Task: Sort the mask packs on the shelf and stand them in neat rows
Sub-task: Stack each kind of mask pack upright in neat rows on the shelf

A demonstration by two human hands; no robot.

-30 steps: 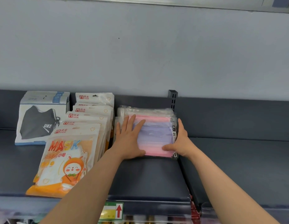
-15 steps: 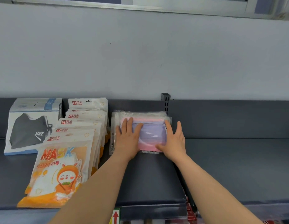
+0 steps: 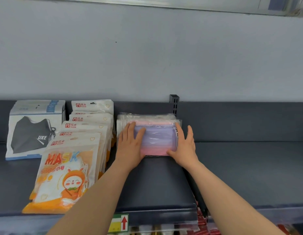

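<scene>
A stack of clear plastic packs of pink and purple masks (image 3: 155, 139) is seen leaning against the back panel of the dark grey metal shelf (image 3: 249, 167), just left of the slotted grey upright (image 3: 174, 104). The front pack is framed at both side edges: the left hand (image 3: 130, 146) is laid flat on its left part with fingers spread and extended, and the right hand (image 3: 183, 146) is pressed flat against its right edge, fingers extended upward. Neither hand is curled around the pack. Just beside the stack's left edge, a row of white and orange children's mask pouches (image 3: 74, 160) is stood in overlapping order, the nearest reaching almost to the shelf's front lip. Further left, white boxes showing a black mask (image 3: 33, 131) are stood at the back. To the right of the upright, the shelf surface is bare up to the frame's edge.
</scene>
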